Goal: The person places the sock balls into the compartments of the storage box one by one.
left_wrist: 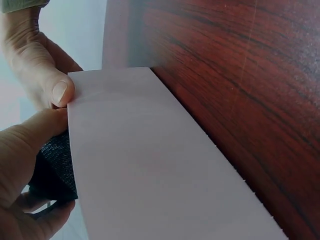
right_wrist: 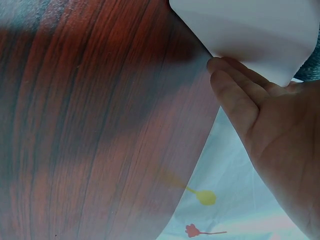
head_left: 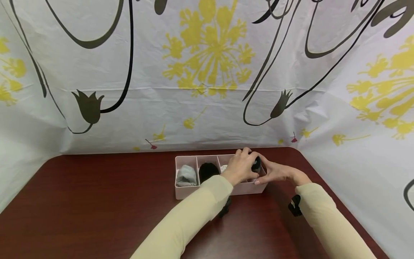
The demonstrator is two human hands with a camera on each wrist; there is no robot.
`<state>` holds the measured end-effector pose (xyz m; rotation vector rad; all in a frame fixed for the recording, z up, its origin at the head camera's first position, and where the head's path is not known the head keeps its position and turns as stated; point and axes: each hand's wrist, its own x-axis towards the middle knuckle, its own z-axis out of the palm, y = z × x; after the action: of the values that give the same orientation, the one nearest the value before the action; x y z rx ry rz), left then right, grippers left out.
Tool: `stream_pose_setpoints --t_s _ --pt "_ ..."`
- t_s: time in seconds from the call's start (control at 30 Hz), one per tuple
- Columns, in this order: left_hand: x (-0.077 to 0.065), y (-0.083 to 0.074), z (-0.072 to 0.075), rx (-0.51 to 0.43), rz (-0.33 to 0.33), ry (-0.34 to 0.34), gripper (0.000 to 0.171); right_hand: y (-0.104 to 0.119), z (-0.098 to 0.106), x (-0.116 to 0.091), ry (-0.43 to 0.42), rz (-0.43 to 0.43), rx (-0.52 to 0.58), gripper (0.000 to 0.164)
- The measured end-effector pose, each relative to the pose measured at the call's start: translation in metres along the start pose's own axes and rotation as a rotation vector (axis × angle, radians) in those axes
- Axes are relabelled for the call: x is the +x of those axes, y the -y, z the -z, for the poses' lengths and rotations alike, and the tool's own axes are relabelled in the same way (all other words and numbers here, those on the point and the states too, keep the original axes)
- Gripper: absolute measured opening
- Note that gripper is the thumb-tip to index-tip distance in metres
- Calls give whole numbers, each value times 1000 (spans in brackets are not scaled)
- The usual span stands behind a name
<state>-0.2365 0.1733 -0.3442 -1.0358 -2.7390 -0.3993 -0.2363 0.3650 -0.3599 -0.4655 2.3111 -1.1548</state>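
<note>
A long pale pink divided box [head_left: 185, 192] stands on the table near its far edge. My left hand [head_left: 240, 167] reaches over its right end and grips a dark, folded sock [head_left: 256, 164] in the end compartment. In the left wrist view the dark knit fabric [left_wrist: 55, 162] shows between thumb and fingers, right at the rim. My right hand [head_left: 276, 171] holds the box's right end, thumb on the front rim. Its fingers [right_wrist: 235, 97] lie along the end wall in the right wrist view. My left hand partly hides the third compartment.
A grey folded fabric bundle [head_left: 186, 176] fills the left compartment, a black bundle [head_left: 208, 171] the one beside it. Something white [head_left: 224, 168] shows in the third. Patterned white cloth [head_left: 207, 118] hangs behind the dark red wooden table [head_left: 97, 205] and to its sides.
</note>
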Motion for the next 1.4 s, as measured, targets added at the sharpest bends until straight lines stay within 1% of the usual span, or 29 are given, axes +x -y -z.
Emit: stream_pose_setpoints --t_s 0.23,0.4,0.53,0.7,0.9,1.03,1.1,1.17,1.23,1.3,1.37,1.4 --pt "4 -7 0 101 -2 51 64 2 0 -2 -18 -7 -54 106" --pt "6 -9 -5 122 2 56 69 3 0 -3 -16 23 -35 105" --pt "6 -9 -11 149 -22 64 66 4 -1 -5 -19 -4 -34 112" --pt "4 -5 -16 193 -32 96 60 6 -2 -2 -21 -35 -66 116" --pt "5 -6 -14 234 -16 157 42 10 -1 0 -29 -52 -72 117" --pt "3 -4 -13 214 -5 187 37 10 -2 1 -27 -57 -83 118" --pt "1 -2 -13 191 -11 177 34 9 -1 1 -25 -60 -92 118" --pt "-2 -1 -12 161 -31 144 32 8 0 0 -20 -65 -89 118" --pt "-8 2 -10 135 -60 91 34 6 1 -1 -14 -67 -93 118" --pt "-15 5 -8 116 -99 17 38 6 1 -3 -12 -72 -98 118" --pt "-24 9 -4 101 -132 -52 43 4 1 -5 -16 -80 -110 118" --pt "-30 11 -2 87 -139 -76 46 3 1 -7 -21 -81 -119 118"
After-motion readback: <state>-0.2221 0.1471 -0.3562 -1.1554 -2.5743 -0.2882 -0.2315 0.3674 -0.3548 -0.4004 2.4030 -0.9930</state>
